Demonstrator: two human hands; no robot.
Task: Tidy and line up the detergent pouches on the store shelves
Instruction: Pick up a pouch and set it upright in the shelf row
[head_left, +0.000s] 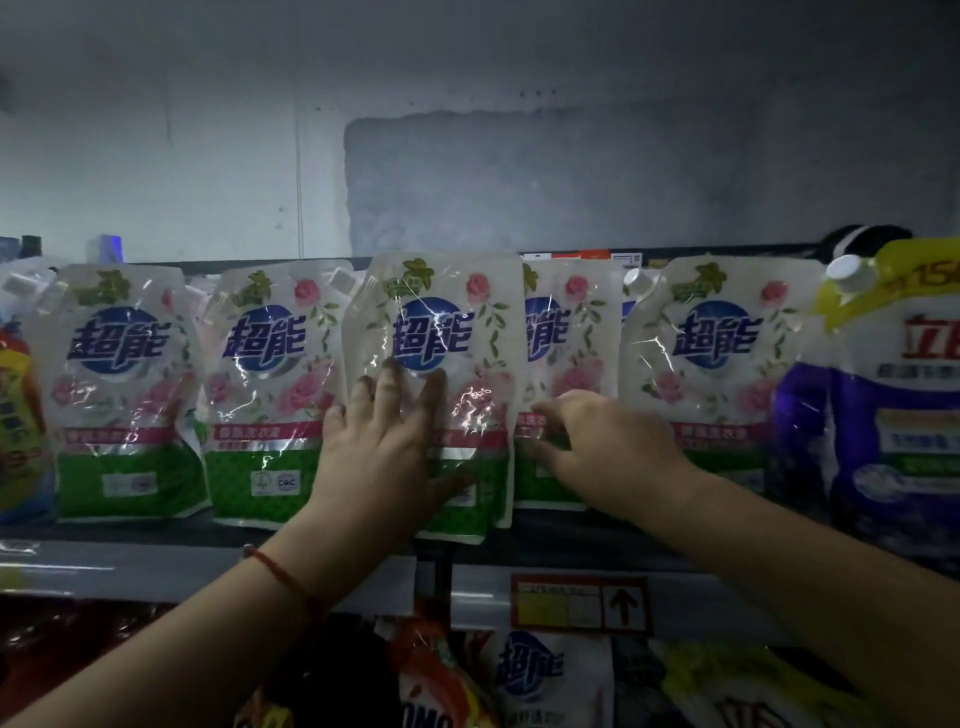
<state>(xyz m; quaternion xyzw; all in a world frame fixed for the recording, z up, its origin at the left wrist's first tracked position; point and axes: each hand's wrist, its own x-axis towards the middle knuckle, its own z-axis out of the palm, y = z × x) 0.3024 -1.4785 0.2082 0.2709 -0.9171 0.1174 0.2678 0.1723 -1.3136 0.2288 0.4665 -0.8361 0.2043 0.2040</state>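
Left hand (382, 441) flat on middle pouch (441, 332) — right hand (605, 447) fingers blurred.

The soft white plastic pouches (434, 332) have pink roses, green leaves, a round blue badge with white letters, a pink stripe and a green bottom. The big purple plastic pouch (883, 415) has a yellow top, red letters and a white cap. A thin red string bracelet (280, 574) circles one wrist.

Left hand (382, 447) flat, fingers spread; right hand (608, 447) reaching, fingers curled.
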